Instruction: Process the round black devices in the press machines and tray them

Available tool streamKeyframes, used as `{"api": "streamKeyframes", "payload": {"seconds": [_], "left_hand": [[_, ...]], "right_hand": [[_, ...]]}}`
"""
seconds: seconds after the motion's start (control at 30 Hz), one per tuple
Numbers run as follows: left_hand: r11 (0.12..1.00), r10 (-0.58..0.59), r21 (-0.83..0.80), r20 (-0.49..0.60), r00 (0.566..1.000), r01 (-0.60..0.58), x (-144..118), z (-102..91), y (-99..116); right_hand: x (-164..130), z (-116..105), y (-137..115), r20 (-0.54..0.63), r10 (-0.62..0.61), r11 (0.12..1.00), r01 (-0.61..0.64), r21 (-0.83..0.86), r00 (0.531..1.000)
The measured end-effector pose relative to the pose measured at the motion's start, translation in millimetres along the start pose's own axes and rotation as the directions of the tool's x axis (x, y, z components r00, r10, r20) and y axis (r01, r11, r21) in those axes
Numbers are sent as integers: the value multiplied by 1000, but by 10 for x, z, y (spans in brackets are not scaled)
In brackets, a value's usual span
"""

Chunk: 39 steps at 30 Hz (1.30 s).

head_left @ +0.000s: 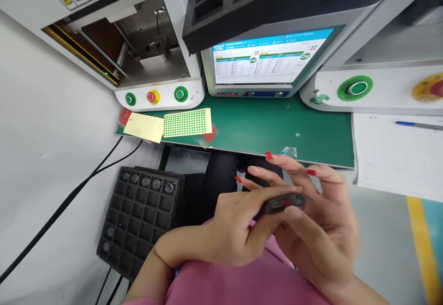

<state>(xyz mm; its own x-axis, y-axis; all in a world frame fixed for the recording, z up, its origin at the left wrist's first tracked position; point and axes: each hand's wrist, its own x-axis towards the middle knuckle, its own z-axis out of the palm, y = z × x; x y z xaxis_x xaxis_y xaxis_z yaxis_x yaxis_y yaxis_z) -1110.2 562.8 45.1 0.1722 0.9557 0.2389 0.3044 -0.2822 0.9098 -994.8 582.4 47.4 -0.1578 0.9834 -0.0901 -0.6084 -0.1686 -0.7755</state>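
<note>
A small flat black part (284, 202) sits between both my hands, low in the view just in front of the green mat's front edge. My left hand (238, 226) grips its near end with thumb and fingers. My right hand (318, 222) holds its far end, fingers spread above it; the motion blurs them. A small clear plastic scrap (289, 151) lies on the mat just beyond my fingertips.
A black foam tray (141, 215) with several round parts stands at lower left. On the green mat (263, 127) lie a green dot-sticker sheet (187, 122) and a yellow card (143, 127). Behind are a monitor (268, 60), machine button panels (159, 96), papers with a pen (398, 152).
</note>
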Motion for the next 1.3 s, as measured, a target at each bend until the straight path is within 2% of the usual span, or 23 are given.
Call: {"api": "streamKeyframes", "payload": {"seconds": [0.13, 0.23, 0.43, 0.53, 0.6, 0.67, 0.73, 0.9, 1.03, 1.1, 1.17, 1.23, 1.27, 1.3], "left_hand": [[999, 33, 24, -18, 999, -33, 9, -7, -13], [992, 110, 64, -33, 993, -108, 26, -1, -20], [961, 261, 101, -4, 965, -259, 46, 42, -57], [914, 359, 216, -32, 933, -345, 57, 30, -124], [851, 453, 328, -61, 889, -411, 64, -3, -184], [784, 531, 426, -82, 844, -451, 68, -50, -243], [732, 573, 496, -76, 816, -467, 74, -103, -284], [656, 602, 554, 24, 798, -512, 103, -191, -281], [647, 612, 524, 77, 787, -554, 101, -187, -288], [709, 589, 451, 41, 807, -541, 78, -179, -304], [837, 489, 328, -92, 867, -437, 48, -182, -303], [967, 253, 82, -241, 937, -240, 24, -195, -277], [990, 95, -78, -251, 963, -118, 19, -201, -258], [972, -53, -235, -212, 976, 1, 19, -204, -236]], "right_hand": [[24, 7, 18, 14, -9, 1000, 9, -11, 1000], [5, -23, 25, 14, 21, 999, -20, -35, 1000], [-65, -54, 20, -4, -24, 999, 23, -26, 1000], [0, -77, 12, 1, -39, 999, 39, 13, 999], [58, -119, -4, -23, -81, 997, 82, 16, 996], [93, -169, -32, -95, -122, 992, 117, -53, 988], [94, -207, -66, -136, -123, 983, 102, -151, 983], [46, -197, -116, -110, -55, 964, 24, -265, 992], [90, -164, -78, -117, -45, 976, 19, -218, 992], [121, -170, -47, -119, -20, 985, -1, -171, 993], [140, -187, -19, -126, -5, 989, -13, -144, 992], [143, -205, 0, -140, -7, 990, -13, -143, 990], [141, -211, 8, -145, -11, 989, -11, -149, 989], [136, -214, 16, -146, -16, 987, -7, -158, 989]]}}
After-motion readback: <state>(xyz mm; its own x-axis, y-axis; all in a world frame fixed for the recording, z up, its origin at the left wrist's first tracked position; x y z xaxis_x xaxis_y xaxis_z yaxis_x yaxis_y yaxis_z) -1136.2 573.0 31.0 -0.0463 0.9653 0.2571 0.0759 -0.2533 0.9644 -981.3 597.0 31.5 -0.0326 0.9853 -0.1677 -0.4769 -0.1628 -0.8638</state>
